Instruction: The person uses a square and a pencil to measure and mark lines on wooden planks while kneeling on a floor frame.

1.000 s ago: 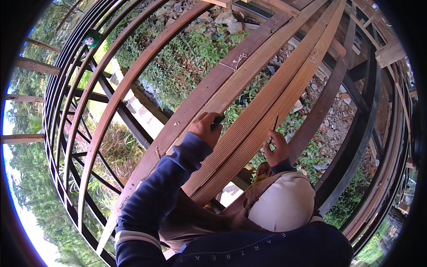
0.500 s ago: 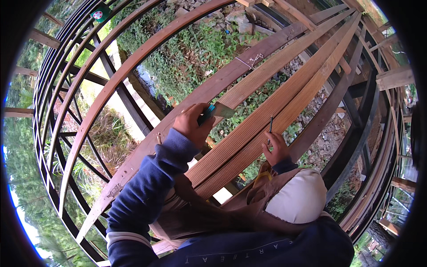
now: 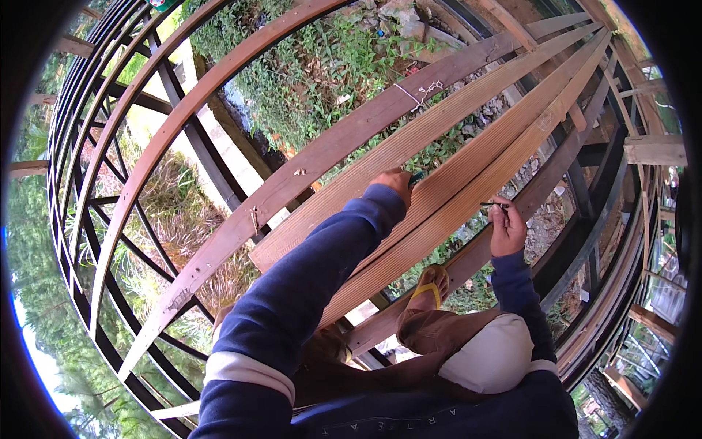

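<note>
My left hand (image 3: pixel 395 184) reaches over the left grooved plank (image 3: pixel 314 219), close to the gap beside the middle grooved plank (image 3: pixel 468 175). Its fingers are closed on a tool with a teal handle (image 3: pixel 416 178); the rest of that tool is hidden by the hand and the wood. Off the right edge of the right grooved plank (image 3: pixel 468 208), my right hand (image 3: pixel 507 228) is raised and pinches a thin dark pencil (image 3: pixel 491 204). The left plank's square-cut near end shows beside my left sleeve.
A dark board (image 3: pixel 344 146) with white string (image 3: pixel 418 94) on it runs along the left. Black metal beams (image 3: pixel 205 157) cross an open frame, with plants and stones visible below. My sandalled foot (image 3: pixel 431 285) rests near another dark board (image 3: pixel 468 260) on the right.
My left hand has moved right and slightly up, across the left plank. That plank's near end now shows, and its gap to the middle plank looks narrower. My right hand has shifted right, pencil turned sideways.
</note>
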Motion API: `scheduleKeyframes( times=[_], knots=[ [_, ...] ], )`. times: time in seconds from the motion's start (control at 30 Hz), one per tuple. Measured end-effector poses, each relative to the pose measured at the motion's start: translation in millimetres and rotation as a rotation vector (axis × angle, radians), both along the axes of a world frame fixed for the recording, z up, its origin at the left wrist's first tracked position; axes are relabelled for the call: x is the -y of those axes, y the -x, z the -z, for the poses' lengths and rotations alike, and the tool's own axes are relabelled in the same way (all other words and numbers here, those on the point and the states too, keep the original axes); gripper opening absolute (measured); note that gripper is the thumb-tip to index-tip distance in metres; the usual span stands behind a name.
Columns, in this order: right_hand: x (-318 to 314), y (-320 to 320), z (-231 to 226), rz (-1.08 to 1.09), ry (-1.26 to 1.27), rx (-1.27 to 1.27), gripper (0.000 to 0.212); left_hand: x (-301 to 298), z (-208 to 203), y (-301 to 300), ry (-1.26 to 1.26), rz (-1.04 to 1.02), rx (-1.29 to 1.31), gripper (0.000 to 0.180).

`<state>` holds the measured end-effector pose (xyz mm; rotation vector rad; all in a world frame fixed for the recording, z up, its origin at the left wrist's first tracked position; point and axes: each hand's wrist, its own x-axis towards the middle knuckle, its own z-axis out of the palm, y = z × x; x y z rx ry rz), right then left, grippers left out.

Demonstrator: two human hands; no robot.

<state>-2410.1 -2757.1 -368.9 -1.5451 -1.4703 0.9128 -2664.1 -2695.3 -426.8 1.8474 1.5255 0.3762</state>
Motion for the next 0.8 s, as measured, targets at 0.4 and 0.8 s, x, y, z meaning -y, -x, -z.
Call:
scheduleKeyframes(
  times=[0.4,0.8],
  knots=[
    [-79.4,22.3,-4.5,0.023,0.144,-0.099,0.016,4.0,11.2,-35.5,0.228,-0.104,0.024,0.026],
    [-136.7,22.5,57.4,-0.053,0.211,-0.123,0.017,-7.5,15.9,-42.6,0.153,-0.096,0.106,0.03]
  ],
)
